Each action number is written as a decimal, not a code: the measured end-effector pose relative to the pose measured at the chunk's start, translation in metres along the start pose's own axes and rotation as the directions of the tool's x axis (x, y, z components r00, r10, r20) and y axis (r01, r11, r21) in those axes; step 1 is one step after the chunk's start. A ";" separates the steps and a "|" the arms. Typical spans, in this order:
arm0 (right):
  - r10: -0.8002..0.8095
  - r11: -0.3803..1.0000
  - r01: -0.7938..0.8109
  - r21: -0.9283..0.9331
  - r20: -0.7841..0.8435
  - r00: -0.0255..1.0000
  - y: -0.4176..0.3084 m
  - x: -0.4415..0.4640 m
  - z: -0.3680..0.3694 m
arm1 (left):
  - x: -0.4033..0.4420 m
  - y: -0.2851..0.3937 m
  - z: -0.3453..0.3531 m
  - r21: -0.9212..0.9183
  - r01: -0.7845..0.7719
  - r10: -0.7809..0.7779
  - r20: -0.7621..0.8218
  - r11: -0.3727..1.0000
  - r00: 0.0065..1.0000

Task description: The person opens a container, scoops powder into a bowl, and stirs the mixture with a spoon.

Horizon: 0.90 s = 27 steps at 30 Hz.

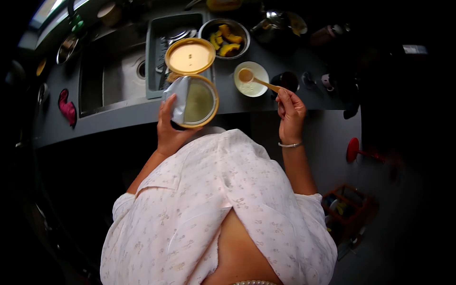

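My left hand [169,129] is closed around the side of a powder tin [216,102] at the counter's front edge. The tin has a gold rim, its silver foil seal [179,97] is partly peeled back, and a pale surface shows inside. Its cream-coloured lid [190,58] is swung open on the far side. My right hand [290,108] pinches the handle of a measuring scoop [246,75]. The scoop's bowl is over a white bowl [264,72], which has pale powder in it. Whether the scoop holds powder is unclear.
A steel bowl of pumpkin pieces [246,40] stands behind the tin. The sink [111,78] and a grey drying tray [153,57] are to the left. A dark cup [289,81] stands beside my right hand. A pink cloth [67,108] lies at far left, and a red stool [352,150] is at right.
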State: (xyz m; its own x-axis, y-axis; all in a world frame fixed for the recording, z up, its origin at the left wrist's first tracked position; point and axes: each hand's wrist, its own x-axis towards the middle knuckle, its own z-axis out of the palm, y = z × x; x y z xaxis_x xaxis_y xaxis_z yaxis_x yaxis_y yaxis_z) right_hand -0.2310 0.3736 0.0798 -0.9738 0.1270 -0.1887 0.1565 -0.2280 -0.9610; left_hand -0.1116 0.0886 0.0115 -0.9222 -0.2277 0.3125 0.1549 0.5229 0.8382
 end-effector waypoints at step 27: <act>0.635 -0.046 0.995 -0.087 0.766 0.096 0.031 0.008 0.159 | 0.009 0.004 -0.003 -0.026 -0.080 0.079 -0.020 0.996 0.997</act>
State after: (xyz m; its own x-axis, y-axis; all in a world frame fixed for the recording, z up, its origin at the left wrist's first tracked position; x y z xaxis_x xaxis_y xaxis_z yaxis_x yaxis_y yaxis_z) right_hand -0.2598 0.2140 0.0806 -0.1209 -0.8722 -0.4740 -0.9620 0.2207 -0.1608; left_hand -0.1180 0.0858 0.0187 -0.8999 -0.2019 0.3866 0.2371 0.5175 0.8222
